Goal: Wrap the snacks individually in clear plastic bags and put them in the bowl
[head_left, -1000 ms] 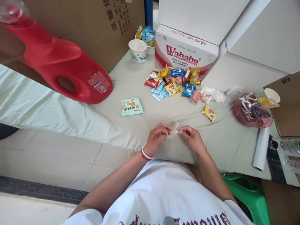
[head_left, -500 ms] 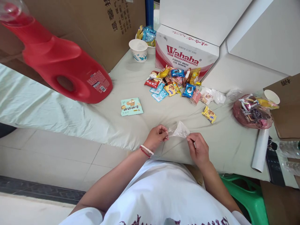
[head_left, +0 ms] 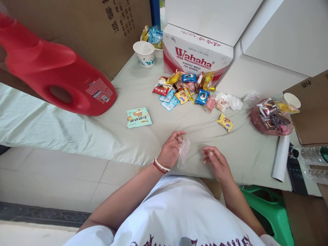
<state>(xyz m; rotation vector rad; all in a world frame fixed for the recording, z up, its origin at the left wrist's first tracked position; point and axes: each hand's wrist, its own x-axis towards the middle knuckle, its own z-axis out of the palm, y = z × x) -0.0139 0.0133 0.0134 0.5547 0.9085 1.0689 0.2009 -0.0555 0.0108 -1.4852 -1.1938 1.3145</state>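
Note:
My left hand point(head_left: 171, 150), with two bracelets at the wrist, holds a crumpled clear plastic bag point(head_left: 183, 148) by the thumb and fingers, and the index finger points out to the right. The bag hangs just above the table edge. To its right, my right hand point(head_left: 217, 163) is empty, its fingers loosely bent and apart. Beyond the hands lie a mint-green snack packet point(head_left: 139, 118) on the left and a yellow wrapped snack point(head_left: 225, 122) on the right. A pile of wrapped snacks point(head_left: 181, 96) lies farther back.
A big red jug point(head_left: 77, 78) stands at the left, with paper cups point(head_left: 144, 54) behind it. At the back is a Wahaha carton point(head_left: 197, 54). On the right sit a reddish snack-filled bowl point(head_left: 258, 123), a white roll point(head_left: 281, 159) and, below, a green stool point(head_left: 279, 215).
My right hand has let go of the plastic bag and its fingers have loosened. The bag now hangs bunched from my left hand alone. The whole view has shifted slightly.

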